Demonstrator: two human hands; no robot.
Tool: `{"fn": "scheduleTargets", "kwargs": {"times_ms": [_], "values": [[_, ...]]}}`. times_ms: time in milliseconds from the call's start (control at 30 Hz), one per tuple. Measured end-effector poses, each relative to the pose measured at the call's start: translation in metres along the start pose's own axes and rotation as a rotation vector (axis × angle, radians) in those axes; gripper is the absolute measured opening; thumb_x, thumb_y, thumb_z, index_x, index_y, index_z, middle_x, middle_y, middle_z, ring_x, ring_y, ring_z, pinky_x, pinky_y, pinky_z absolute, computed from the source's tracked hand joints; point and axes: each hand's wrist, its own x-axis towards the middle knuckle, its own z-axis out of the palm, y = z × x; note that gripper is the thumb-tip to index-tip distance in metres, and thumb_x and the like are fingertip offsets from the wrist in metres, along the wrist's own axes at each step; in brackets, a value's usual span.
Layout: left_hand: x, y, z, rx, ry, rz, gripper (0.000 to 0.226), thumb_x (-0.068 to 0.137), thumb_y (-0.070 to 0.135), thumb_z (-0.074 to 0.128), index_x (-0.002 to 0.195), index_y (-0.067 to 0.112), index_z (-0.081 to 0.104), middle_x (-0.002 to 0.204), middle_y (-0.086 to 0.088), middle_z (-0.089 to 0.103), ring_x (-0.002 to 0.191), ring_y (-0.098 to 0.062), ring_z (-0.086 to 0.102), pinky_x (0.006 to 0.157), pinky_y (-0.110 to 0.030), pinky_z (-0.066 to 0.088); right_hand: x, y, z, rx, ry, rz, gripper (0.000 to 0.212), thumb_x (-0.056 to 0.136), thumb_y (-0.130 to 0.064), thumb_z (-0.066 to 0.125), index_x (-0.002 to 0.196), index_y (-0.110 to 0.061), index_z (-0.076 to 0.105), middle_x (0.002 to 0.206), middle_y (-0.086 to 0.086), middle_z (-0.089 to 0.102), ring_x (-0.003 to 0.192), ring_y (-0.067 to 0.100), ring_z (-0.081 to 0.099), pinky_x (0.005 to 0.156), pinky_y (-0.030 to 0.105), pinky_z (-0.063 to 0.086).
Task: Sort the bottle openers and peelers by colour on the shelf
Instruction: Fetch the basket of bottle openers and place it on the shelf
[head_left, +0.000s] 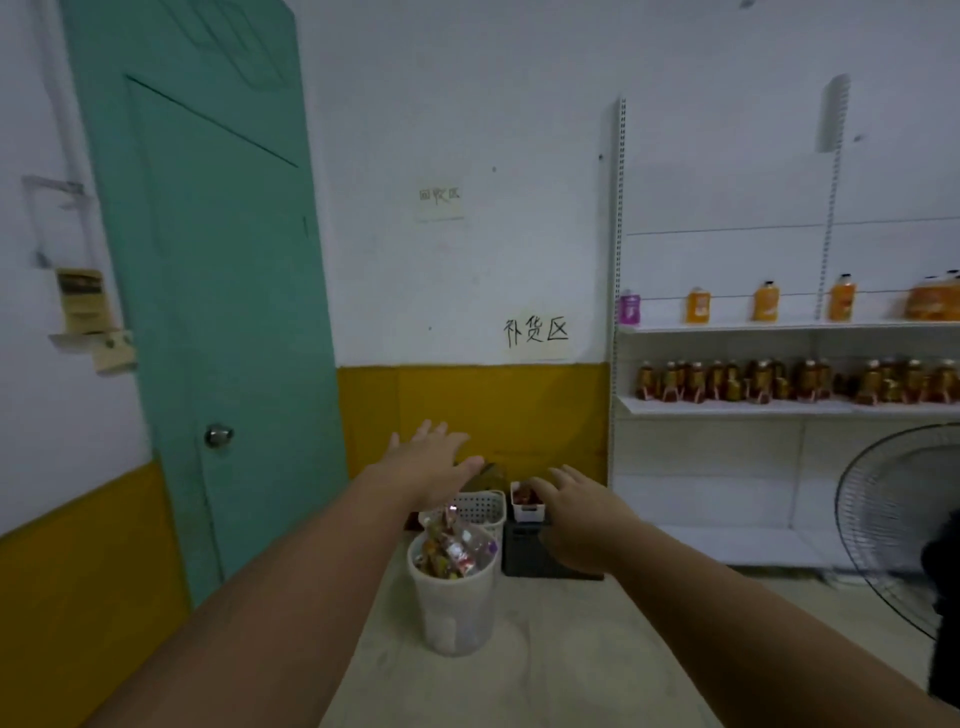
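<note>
Head view: a translucent bucket (452, 618) stands on the floor, stuffed with crumpled wrappers, and everything else is placed from it.

The left hand (431, 462) hangs above and behind the bucket, palm down, fingers straight and spread, holding nothing. The right hand (576, 514) is to the bucket's right and a little higher, fingers loosely extended and slightly apart, also holding nothing.

Just behind the bucket sits a white perforated basket (480, 506). Right of the bucket is a dark crate (524, 558), with a small white tray (527, 515) on top that holds reddish items, too blurred to name. The right hand's fingertips overlap that tray; whether they touch it cannot be told.

The shelf (779, 408) stands well to the right of the bucket against the wall, one board bearing brown bottles (758, 382) and the board above it orange bottles (765, 301). Bottle openers and peelers cannot be made out anywhere.

A floor fan (883, 519) stands farther right, before the shelf. Left of the bucket is a teal door (218, 312).
</note>
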Motion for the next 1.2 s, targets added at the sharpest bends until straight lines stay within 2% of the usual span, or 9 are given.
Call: {"fn": "scheduleTargets", "kwargs": {"times_ms": [200, 400, 667, 800, 967, 1100, 1200], "values": [[0.141, -0.033, 0.000, 0.030, -0.029, 0.061, 0.059, 0.099, 0.054, 0.022, 0.151, 0.027, 0.016, 0.161, -0.002, 0.002, 0.148, -0.023, -0.005, 0.117, -0.054, -0.003, 0.114, 0.032, 0.011, 0.027, -0.013, 0.079, 0.066, 0.097, -0.037, 0.047, 0.151, -0.020, 0.014, 0.160, 0.008, 0.011, 0.147, 0.028, 0.004, 0.118, 0.042, 0.014], [0.267, -0.035, 0.022, 0.004, -0.044, 0.115, 0.059, 0.098, 0.055, 0.022, 0.151, 0.029, 0.017, 0.161, -0.001, 0.004, 0.147, -0.022, -0.004, 0.116, -0.054, -0.004, 0.207, 0.089, 0.040, 0.028, -0.050, 0.103, 0.067, 0.097, -0.041, 0.045, 0.152, -0.020, 0.013, 0.160, 0.008, 0.007, 0.148, 0.027, 0.001, 0.118, 0.044, 0.011], [0.416, -0.024, 0.046, 0.046, -0.104, 0.079, 0.059, 0.099, 0.054, 0.021, 0.151, 0.027, 0.017, 0.161, 0.000, 0.000, 0.148, -0.021, -0.005, 0.117, -0.053, -0.002, 0.339, 0.184, 0.069, 0.010, -0.085, 0.060, 0.068, 0.098, -0.039, 0.044, 0.152, -0.017, 0.010, 0.160, 0.011, 0.003, 0.148, 0.028, -0.001, 0.118, 0.043, 0.009], [0.491, -0.026, 0.049, -0.007, -0.055, 0.033, 0.058, 0.099, 0.052, 0.021, 0.151, 0.028, 0.017, 0.161, 0.000, 0.001, 0.148, -0.020, -0.004, 0.118, -0.051, -0.002, 0.420, 0.232, 0.072, 0.031, -0.056, 0.061, 0.063, 0.099, -0.034, 0.045, 0.151, -0.015, 0.015, 0.160, 0.011, 0.007, 0.148, 0.028, 0.002, 0.118, 0.044, 0.013], [0.583, -0.042, 0.063, -0.020, -0.077, 0.020, 0.058, 0.099, 0.053, 0.021, 0.151, 0.028, 0.018, 0.161, 0.000, 0.000, 0.147, -0.020, -0.006, 0.118, -0.052, -0.003, 0.504, 0.279, 0.104, -0.066, -0.130, 0.005, 0.065, 0.099, -0.036, 0.042, 0.152, -0.017, 0.010, 0.160, 0.012, 0.003, 0.147, 0.029, -0.001, 0.119, 0.045, 0.009], [0.672, -0.062, 0.072, -0.056, -0.038, 0.064, 0.057, 0.099, 0.052, 0.021, 0.151, 0.029, 0.018, 0.161, 0.000, 0.002, 0.148, -0.019, -0.005, 0.118, -0.050, -0.002, 0.583, 0.316, 0.118, -0.066, -0.153, 0.035, 0.070, 0.098, -0.036, 0.047, 0.152, -0.018, 0.008, 0.160, 0.012, 0.002, 0.147, 0.029, -0.002, 0.119, 0.044, 0.008], [0.749, -0.082, 0.086, -0.048, -0.046, 0.034, 0.058, 0.098, 0.054, 0.022, 0.151, 0.028, 0.018, 0.161, 0.000, 0.002, 0.148, -0.020, -0.005, 0.118, -0.050, 0.000, 0.640, 0.342, 0.127, -0.046, -0.178, 0.068, 0.070, 0.097, -0.033, 0.049, 0.152, -0.017, 0.009, 0.160, 0.012, 0.003, 0.147, 0.029, -0.001, 0.119, 0.044, 0.010]]}}
